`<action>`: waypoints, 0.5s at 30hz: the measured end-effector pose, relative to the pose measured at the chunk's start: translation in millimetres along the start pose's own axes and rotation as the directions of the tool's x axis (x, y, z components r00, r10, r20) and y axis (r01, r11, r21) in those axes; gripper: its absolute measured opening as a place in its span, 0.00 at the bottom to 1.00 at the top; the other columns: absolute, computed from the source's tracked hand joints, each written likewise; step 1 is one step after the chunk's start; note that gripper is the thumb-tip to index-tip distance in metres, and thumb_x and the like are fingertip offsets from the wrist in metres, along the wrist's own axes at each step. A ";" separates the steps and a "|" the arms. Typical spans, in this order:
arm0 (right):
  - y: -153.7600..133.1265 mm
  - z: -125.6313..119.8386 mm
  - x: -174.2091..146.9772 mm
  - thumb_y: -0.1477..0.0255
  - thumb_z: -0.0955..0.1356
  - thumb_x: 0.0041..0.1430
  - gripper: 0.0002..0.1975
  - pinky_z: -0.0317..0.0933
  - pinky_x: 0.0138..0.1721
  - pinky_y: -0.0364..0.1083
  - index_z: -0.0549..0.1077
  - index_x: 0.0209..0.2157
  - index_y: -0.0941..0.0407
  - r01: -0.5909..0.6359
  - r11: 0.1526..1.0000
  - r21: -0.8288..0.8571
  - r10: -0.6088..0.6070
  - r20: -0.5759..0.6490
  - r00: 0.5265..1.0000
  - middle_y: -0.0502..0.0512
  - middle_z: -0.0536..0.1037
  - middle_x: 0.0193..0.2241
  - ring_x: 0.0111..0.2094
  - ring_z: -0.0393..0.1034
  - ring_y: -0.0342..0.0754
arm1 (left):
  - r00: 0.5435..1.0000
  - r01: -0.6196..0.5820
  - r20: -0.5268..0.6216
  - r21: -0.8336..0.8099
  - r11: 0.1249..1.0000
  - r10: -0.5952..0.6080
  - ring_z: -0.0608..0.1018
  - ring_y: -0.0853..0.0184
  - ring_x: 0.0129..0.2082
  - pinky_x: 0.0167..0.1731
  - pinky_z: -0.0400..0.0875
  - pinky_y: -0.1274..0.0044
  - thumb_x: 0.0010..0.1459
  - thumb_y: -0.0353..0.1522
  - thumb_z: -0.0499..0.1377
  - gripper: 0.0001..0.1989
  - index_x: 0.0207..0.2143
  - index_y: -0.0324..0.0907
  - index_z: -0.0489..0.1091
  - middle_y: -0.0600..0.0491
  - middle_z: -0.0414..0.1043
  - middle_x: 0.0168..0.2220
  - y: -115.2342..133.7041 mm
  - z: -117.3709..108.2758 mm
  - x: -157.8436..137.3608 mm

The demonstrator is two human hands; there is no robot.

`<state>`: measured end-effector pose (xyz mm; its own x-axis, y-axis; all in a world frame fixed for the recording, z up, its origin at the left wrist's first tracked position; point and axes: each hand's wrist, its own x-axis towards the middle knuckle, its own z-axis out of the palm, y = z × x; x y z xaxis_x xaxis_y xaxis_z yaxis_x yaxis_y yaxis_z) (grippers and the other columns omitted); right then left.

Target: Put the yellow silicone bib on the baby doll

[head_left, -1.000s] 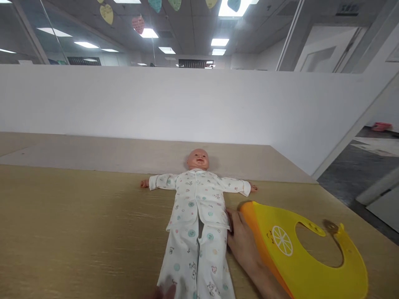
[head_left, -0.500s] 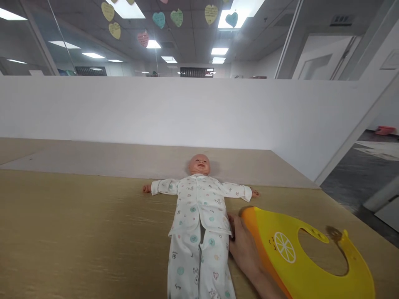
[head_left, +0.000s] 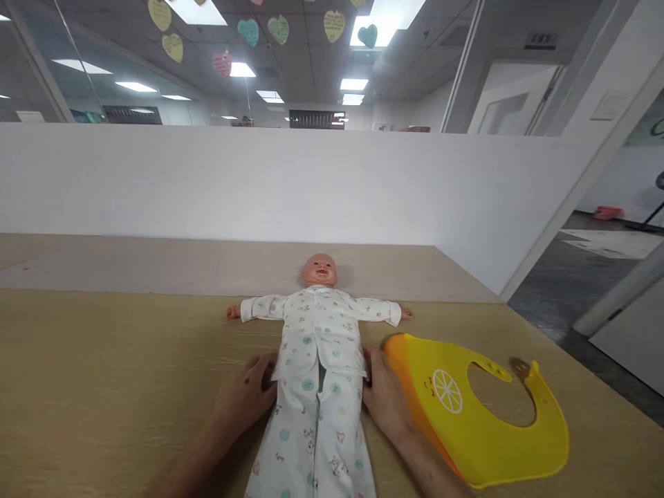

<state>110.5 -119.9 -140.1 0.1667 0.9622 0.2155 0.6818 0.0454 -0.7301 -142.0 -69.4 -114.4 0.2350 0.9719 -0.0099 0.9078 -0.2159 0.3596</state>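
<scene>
A baby doll [head_left: 320, 325] lies on its back in the middle of the table, arms stretched out sideways. It wears a white pyjama top and trousers with small coloured prints. At the doll's left edge in the view, my left hand [head_left: 250, 391] grips its side by the hem of the top, fingertips partly hidden behind the cloth. My right hand [head_left: 382, 391] holds the opposite side at the same height, its fingers curled in against the body. Just right of that hand lies a yellow silicone bib [head_left: 498, 429] with an orange pocket edge and a white citrus slice print.
The wooden table [head_left: 104, 387] meets a paler strip [head_left: 155, 266] at the back, below a white wall [head_left: 233, 180]. Glass with heart-shaped notes [head_left: 334, 25] rises above. Right of the table are a grey floor and a red basin [head_left: 606, 212].
My left hand has come into view and taken the doll's other side. My right hand stays at its side. The view has shifted slightly; doll and bib appear farther left.
</scene>
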 end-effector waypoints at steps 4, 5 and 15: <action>0.2 0.8 -0.5 0.76 0.62 0.51 0.23 0.59 0.49 0.50 0.60 0.51 0.60 0.017 0.999 0.034 -0.017 -0.023 1.000 0.62 0.68 0.48 0.48 0.64 0.51 | 1.000 0.025 -0.002 0.016 1.000 -0.025 0.73 0.59 0.46 0.39 0.64 0.73 0.55 0.30 0.50 0.16 0.47 0.44 0.66 0.49 0.71 0.47 8.2 5.8 10.6; 0.5 1.1 -0.4 0.77 0.62 0.51 0.23 0.60 0.48 0.50 0.60 0.51 0.60 0.019 0.999 0.036 -0.018 -0.024 1.000 0.62 0.68 0.47 0.48 0.64 0.51 | 0.999 0.049 -0.008 0.035 0.998 -0.049 0.74 0.58 0.45 0.37 0.64 0.73 0.55 0.30 0.50 0.15 0.45 0.43 0.67 0.48 0.72 0.45 8.8 6.7 10.0; -7.9 -10.6 -7.4 0.79 0.60 0.49 0.25 0.61 0.47 0.47 0.62 0.52 0.59 0.077 0.996 -0.038 -0.075 0.038 0.996 0.60 0.67 0.48 0.47 0.65 0.48 | 0.996 -0.074 -0.042 0.192 0.979 0.083 0.73 0.59 0.45 0.36 0.64 0.72 0.58 0.26 0.45 0.15 0.46 0.42 0.63 0.46 0.71 0.46 2.7 8.0 -0.8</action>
<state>111.5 -130.3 -129.1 0.0876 0.9656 0.2450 0.7193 0.1088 -0.6861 -136.9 -71.5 -120.9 0.2950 0.9537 0.0594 0.9377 -0.3009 0.1739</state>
